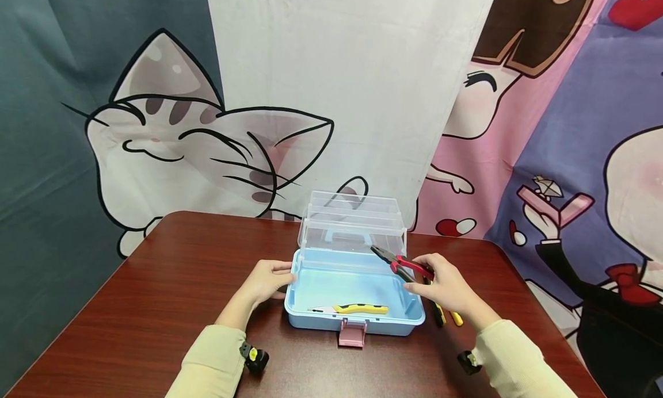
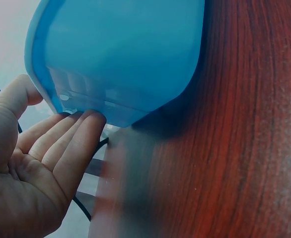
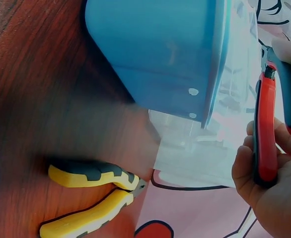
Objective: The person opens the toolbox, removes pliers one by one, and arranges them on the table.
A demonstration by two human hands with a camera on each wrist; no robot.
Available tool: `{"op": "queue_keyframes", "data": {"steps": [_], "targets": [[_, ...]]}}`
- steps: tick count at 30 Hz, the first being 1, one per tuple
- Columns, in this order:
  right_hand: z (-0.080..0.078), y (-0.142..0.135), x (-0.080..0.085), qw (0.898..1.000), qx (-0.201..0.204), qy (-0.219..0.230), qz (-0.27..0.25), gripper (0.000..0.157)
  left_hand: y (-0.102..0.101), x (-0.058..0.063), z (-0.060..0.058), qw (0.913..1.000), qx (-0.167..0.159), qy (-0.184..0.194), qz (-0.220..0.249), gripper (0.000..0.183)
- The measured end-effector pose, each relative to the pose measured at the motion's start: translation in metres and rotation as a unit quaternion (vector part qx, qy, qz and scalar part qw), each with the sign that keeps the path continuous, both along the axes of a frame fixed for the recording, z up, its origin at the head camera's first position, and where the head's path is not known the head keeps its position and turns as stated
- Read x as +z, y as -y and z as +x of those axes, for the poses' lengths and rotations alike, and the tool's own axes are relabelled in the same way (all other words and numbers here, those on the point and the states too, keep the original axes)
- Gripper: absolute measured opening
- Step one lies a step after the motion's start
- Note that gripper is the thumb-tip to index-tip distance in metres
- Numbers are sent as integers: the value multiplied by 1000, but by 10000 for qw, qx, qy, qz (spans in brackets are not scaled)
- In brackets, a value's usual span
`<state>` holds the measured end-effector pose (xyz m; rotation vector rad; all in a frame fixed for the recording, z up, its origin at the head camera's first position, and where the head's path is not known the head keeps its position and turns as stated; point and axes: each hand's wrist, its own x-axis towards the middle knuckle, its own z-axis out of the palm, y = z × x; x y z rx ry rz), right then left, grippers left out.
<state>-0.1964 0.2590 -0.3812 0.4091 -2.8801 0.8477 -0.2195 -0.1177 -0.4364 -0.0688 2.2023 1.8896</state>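
Observation:
A light blue toolbox [image 1: 357, 322] stands on the table with its clear lid [image 1: 352, 219] tipped back. My left hand [image 1: 266, 282] holds the box's left rim; in the left wrist view its thumb is at the rim and its fingertips touch the outer wall. My right hand [image 1: 448, 286] grips pliers [image 1: 409, 264] with red and black handles, held over the box's right side with the jaws pointing left. In the right wrist view, the handles are spread apart. Inside the box, near the front wall, lies a slim yellow-handled tool [image 1: 361, 309] with a pale, pointed end.
Yellow and black pliers [image 3: 96, 186] lie on the wooden table [image 1: 197, 283] beside the box's right side, partly hidden by my right hand in the head view. A pink latch [image 1: 352, 333] hangs down at the box's front. A printed cloth [image 1: 352, 87] hangs behind the table.

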Motion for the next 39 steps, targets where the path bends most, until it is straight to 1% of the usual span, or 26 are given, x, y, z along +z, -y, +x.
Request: {"op": "queue_keyframes", "data": {"steps": [5,12,27,39], "targets": [[4,-3,-1,10000,-45,78,5,59,0,0,0,10000,0,6,-38,38],[6,-8,-2,9999,-72,53,78,59,0,-1,-1,10000,-6,27,-6,38],[11,-13,-7,9992,-210,310,-100,58,0,0,-1,10000,12,33,-13,38],[11,-14,-9,9994,-238,248,-97,58,1,0,-2,10000,-23,34,-33,38]]}}
